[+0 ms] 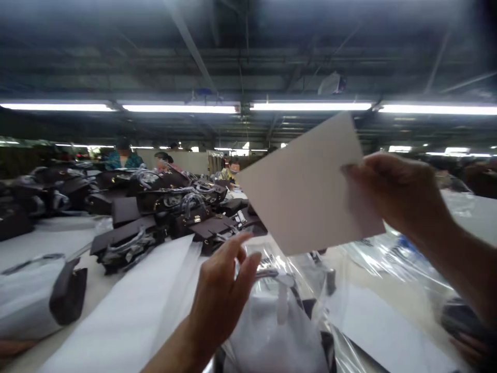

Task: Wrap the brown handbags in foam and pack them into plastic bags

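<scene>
A white table (58,243) carries a heap of dark handbags (163,212). Nearer, clear plastic (349,290) seems to wrap a white-covered bag (272,331), though blur hides detail. The right hand (399,194) pinches a tilted white card (306,186) by its right edge, held up above the plastic. The left hand (223,295) hangs open below it, just short of touching it.

it was a handbag factory floor: heaps of dark brown leather handbags (163,217) covered long white worktables (58,238), under rows of fluorescent tube lights (310,106), with seated workers (163,160) beyond.
</scene>
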`<state>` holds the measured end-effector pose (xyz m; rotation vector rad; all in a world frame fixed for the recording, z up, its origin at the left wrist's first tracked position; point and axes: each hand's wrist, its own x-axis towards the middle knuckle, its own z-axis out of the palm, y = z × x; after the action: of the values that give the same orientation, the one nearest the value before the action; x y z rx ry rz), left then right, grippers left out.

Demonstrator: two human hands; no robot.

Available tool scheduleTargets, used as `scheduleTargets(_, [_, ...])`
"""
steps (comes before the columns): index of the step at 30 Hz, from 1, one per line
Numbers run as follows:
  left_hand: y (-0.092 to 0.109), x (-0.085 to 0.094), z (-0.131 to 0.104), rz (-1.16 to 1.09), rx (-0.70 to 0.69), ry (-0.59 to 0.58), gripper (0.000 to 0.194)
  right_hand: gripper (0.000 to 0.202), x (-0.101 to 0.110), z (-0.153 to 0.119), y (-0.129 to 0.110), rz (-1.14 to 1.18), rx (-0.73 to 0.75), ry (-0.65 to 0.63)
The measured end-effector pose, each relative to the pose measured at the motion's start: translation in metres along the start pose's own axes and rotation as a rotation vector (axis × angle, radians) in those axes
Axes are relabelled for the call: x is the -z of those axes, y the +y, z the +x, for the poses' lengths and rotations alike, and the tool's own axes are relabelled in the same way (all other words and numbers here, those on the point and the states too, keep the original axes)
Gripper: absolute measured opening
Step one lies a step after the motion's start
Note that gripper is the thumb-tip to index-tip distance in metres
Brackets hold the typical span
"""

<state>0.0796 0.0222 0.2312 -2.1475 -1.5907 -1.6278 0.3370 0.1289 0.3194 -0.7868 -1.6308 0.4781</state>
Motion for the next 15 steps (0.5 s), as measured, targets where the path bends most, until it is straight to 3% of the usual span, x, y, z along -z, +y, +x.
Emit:
scheduleTargets(2, [-0.001,-0.002,0.004,-0.232,0.278,0.084,0.031,0.032,-0.014,-0.002,-0.009,0.048,-0.049,-0.128])
scheduleTargets(4, [-0.006,-0.005,0.010,-0.453,0.420,0.058,0.030,0.034,-0.020,-0.006,-0.008,0.138,-0.168,-0.371])
scheduleTargets(9, [-0.028,-0.009,0.012,-0.746,0.468,-0.039,0.052,0.024,-0.010,-0.008,0.002,0.424,-0.312,-0.764])
scheduleTargets(11, [-0.035,-0.011,0.009,-0.769,0.480,-0.050,0.055,0.025,-0.009,-0.010,0.002,0.546,-0.359,-0.845])
scheduleTargets(15, [-0.037,-0.016,0.004,-0.805,0.585,-0.023,0.056,0.032,-0.021,-0.019,0.000,0.673,-0.349,-0.850])
